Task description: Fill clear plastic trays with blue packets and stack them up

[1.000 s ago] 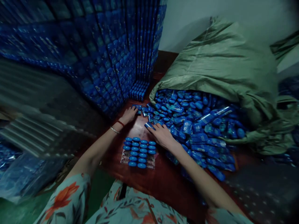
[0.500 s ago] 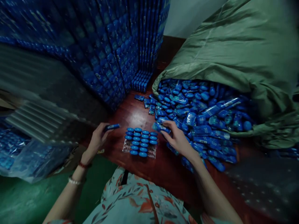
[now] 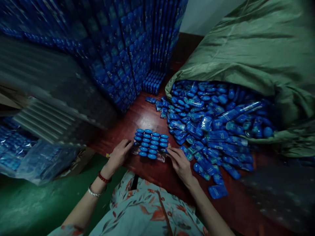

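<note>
At the clear tray [image 3: 161,158], the left hand [image 3: 119,153] has come to the left edge and the right hand [image 3: 180,163] to the right; each outer column gains a blue pack [image 3: 162,150], leaving fewer gaps. Whether either grip is clamped on one cannot be told.

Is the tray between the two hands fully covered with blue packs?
No, bare clear plastic shows at the near right corner of the tray.

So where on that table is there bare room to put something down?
Bare tabletop shows beyond the tray, between the tall stacks and loose packs, and in a strip between the tray and the person's shirt. It is crowded right of the tray, where packs spill from the green sack.
</note>
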Demonstrator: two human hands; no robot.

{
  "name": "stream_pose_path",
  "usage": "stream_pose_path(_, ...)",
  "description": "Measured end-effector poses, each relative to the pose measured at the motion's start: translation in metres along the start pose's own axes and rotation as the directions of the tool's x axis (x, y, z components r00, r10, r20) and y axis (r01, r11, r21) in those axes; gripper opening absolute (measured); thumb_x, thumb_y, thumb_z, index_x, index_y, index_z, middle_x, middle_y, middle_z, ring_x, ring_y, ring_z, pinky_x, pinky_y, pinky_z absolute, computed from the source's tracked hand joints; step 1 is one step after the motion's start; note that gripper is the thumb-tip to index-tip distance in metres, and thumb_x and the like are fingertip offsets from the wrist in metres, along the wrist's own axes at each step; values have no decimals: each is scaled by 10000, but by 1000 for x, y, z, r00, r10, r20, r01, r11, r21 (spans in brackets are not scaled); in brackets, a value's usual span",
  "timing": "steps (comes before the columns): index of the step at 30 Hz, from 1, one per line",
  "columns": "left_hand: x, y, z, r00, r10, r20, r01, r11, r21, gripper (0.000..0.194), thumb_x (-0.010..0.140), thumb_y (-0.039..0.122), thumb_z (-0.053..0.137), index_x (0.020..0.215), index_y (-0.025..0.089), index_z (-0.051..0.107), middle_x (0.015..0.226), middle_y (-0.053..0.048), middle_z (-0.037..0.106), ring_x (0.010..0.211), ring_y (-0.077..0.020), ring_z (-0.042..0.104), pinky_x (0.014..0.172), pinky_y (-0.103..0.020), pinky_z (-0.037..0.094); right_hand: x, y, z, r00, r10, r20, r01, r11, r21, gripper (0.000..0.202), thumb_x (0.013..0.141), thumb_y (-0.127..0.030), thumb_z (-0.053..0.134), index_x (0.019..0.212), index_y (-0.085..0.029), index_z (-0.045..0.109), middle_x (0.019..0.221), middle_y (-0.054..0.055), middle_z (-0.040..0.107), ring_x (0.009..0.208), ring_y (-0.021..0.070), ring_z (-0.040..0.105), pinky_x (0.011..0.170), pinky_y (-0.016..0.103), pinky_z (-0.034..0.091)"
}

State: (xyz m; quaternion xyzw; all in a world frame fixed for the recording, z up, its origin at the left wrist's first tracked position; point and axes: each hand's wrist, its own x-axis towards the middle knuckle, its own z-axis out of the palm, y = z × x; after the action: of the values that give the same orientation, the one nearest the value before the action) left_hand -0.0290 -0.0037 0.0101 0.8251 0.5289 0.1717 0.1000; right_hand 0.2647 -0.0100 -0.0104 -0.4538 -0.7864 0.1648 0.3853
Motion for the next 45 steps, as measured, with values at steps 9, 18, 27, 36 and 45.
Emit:
stream_pose_path(9, 32, 12, -25, 912, 248, 327, -313, 935, 164, 244, 872, 52, 385, 1030, 150, 543, 996, -89, 565, 893, -193, 531, 838, -347, 477, 18, 3, -11, 946, -217, 241, 271, 937, -222, 429, 866, -28, 363, 1227, -175, 542, 1044, 129, 603, 1033, 205, 568, 844, 355, 533)
stream_pose_path(18, 27, -5, -15, 936, 309, 170, -318, 948, 26, 360, 905, 102, 354, 1223, 182, 500, 1117, -113, 563, 1011, -212, 542, 876, -377, 487, 40, -37, -9, 904, -41, 425, 231, 884, -407, 305, 861, -42, 414, 1052, -161, 619, 877, 89, 592, 905, 196, 586, 901, 382, 494)
stream_pose_path(27, 11, -3, 6, 970, 167, -179, -166, 986, 21, 538, 868, 108, 417, 1373, 288, 379, 1111, -101, 532, 943, -207, 544, 800, -341, 485, 6, -17, -10, 990, -76, 122, 120, 903, -413, 351, 885, -80, 410, 1186, -171, 565, 1075, 108, 583, 999, 181, 544, 873, 309, 468)
stream_pose_path(36, 75, 165, 53, 977, 193, 88, -174, 967, -185, 385, 929, 253, 388, 1295, 144, 443, 1086, -140, 556, 986, -239, 537, 913, -434, 446, -49, 8, -86, 870, 409, -274, -480, 581, -657, 287, 923, -282, 387, 1077, -187, 611, 937, 115, 602, 830, 231, 504, 645, 334, 375)
stream_pose_path(45, 110, 190, 95, 924, 41, 379, -15, 997, -72, 229, 894, 121, 399, 1091, 118, 516, 1142, -170, 472, 1027, -273, 505, 838, -482, 465, -85, 36, -91, 841, 500, -207, -529, 681, -506, 423, 900, -499, 364, 1018, -154, 579, 892, 125, 598, 845, 265, 525, 731, 409, 430)
